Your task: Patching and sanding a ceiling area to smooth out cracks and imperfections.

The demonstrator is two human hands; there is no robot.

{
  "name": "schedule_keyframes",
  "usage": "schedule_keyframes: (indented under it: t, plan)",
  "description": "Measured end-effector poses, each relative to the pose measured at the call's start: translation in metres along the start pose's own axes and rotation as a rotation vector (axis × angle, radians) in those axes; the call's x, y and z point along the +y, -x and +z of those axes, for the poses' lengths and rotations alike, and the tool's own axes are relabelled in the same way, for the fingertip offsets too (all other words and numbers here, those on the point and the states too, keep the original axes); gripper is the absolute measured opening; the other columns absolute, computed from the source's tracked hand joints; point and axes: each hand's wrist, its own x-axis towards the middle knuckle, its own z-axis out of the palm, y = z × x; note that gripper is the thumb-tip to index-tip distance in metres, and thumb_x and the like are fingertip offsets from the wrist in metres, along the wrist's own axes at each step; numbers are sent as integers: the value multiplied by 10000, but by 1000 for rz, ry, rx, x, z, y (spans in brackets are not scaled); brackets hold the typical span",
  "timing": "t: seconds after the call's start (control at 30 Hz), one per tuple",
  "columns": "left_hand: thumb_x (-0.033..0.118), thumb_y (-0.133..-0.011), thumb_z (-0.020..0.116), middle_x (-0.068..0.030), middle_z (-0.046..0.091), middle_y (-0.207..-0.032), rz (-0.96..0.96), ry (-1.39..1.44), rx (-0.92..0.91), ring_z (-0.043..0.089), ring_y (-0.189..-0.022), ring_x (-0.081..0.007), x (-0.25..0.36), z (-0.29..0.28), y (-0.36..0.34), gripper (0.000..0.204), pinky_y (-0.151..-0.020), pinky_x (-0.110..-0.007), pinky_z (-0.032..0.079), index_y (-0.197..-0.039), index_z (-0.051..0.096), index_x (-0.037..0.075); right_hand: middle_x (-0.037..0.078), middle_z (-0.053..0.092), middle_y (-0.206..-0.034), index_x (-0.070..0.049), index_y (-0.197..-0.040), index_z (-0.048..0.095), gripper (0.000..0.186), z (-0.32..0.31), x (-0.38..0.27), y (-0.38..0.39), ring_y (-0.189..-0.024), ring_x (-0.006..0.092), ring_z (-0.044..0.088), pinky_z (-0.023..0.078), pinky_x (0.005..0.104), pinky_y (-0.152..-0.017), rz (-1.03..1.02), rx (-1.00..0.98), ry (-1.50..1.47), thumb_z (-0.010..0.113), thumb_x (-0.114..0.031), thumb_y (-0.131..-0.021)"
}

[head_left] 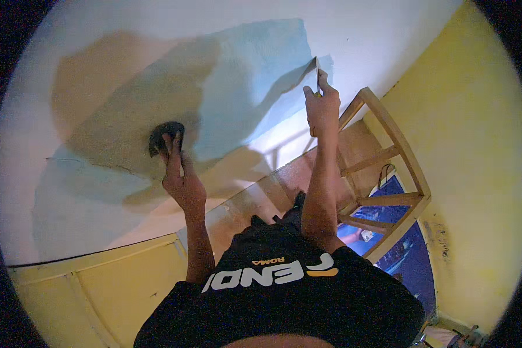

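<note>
My right hand point(323, 110) is raised and closed around the handle of a putty knife point(317, 68). Its thin blade points up at the right edge of a light-blue patch point(272, 52) on the white wall; whether blade and wall touch, I cannot tell. Lower and to the left, my left hand point(182, 184) grips a black, rounded, bowl-like thing point(166, 132). Its contents, if any, do not show. Some of its fingers lie across the near side of it. A thin crack point(119, 168) runs along the wall left of this hand. Shadows of my arms and the knife fall over the patch.
To the right, a wooden frame with crossbars point(397, 139) leans near a yellow wall point(481, 145). Behind it is a blue printed panel point(409, 249). Brown tiles point(243, 211) run below the white wall. A yellow panelled surface point(127, 278) is at lower left.
</note>
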Motion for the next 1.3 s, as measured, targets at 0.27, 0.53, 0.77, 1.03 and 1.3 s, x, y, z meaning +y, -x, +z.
schedule_keyframes:
  t: [0.27, 0.53, 0.77, 1.03, 1.3]
  plan:
    - [71, -1012, 481, -138, 454, -1523, 72, -30, 8, 298, -1477, -350, 9, -6, -4, 374, -1182, -441, 288, -1356, 623, 112, 304, 684, -1076, -9, -1410, 522, 553, -1, -25, 3, -1069, 377, 687, 525, 432, -870, 62, -3, 17, 669, -122, -890]
    - [100, -1021, 496, -135, 469, -1513, 64, -105, 17, 301, -1475, -360, 9, -3, -2, 354, -1169, -443, 310, -1349, 626, 117, 331, 669, -1092, 4, -1393, 530, 541, 2, -26, 6, -1050, 405, 684, 524, 443, -876, 0, 29, 88, 670, -136, -890]
    - [105, -1018, 505, -136, 474, -1511, 77, -25, 17, 308, -1473, -361, 6, -3, -2, 346, -1169, -448, 304, -1339, 634, 102, 265, 714, -1069, 6, -1405, 527, 544, 9, -9, 11, -817, 217, 690, 529, 375, -762, 27, 10, -8, 669, -127, -898]
    - [100, -1017, 509, -135, 472, -1512, -20, -12, -5, 303, -1477, -355, 7, -5, -3, 343, -1176, -435, 290, -1334, 639, 96, 242, 723, -1004, -6, -1413, 529, 543, 18, -1, 5, -666, 146, 592, 517, 338, -660, -123, 92, -10, 675, -140, -907]
    - [100, -1019, 503, -164, 459, -1514, 29, 42, -16, 278, -1482, -368, 14, -3, -4, 343, -1187, -442, 267, -1335, 638, 100, 117, 604, -689, -10, -1423, 519, 530, 25, 11, 2, -554, 125, 507, 453, 321, -539, -277, 186, -16, 656, -193, -945]
